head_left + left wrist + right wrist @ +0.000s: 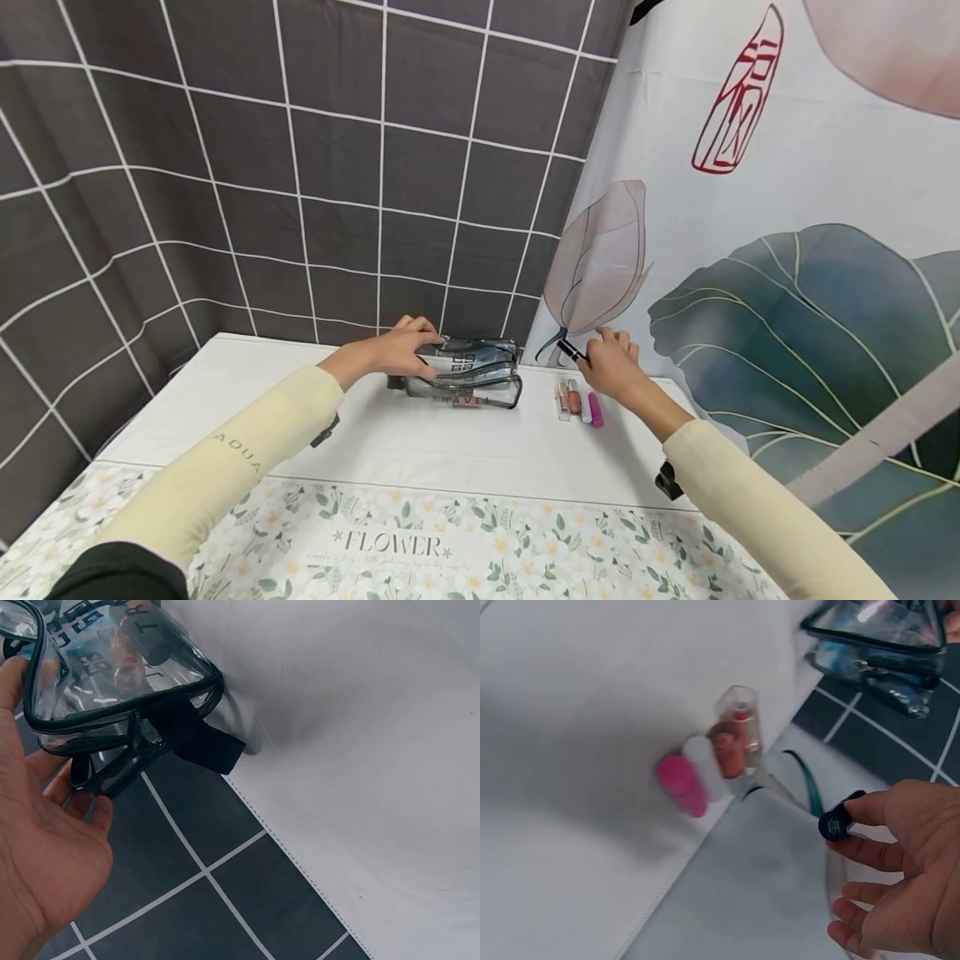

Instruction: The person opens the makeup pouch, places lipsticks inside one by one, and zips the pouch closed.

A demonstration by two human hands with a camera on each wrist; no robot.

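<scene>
Left grip (400,348): holding bag (468,379) at its left end;
Bag: on tabletop (375,446), before grid cloth (330,233);
Right grip (613,365): pinching black tube (572,350);
Four tubes (574,398): side by side, right of bag, near right grip.

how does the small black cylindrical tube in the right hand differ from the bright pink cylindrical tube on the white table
The small black cylindrical tube is pinched in the right hand, while the bright pink cylindrical tube rests on the white table. The black tube is held apart; the pink tube sits beside a white cylindrical tube. Both are small and roughly cylindrical.
</scene>
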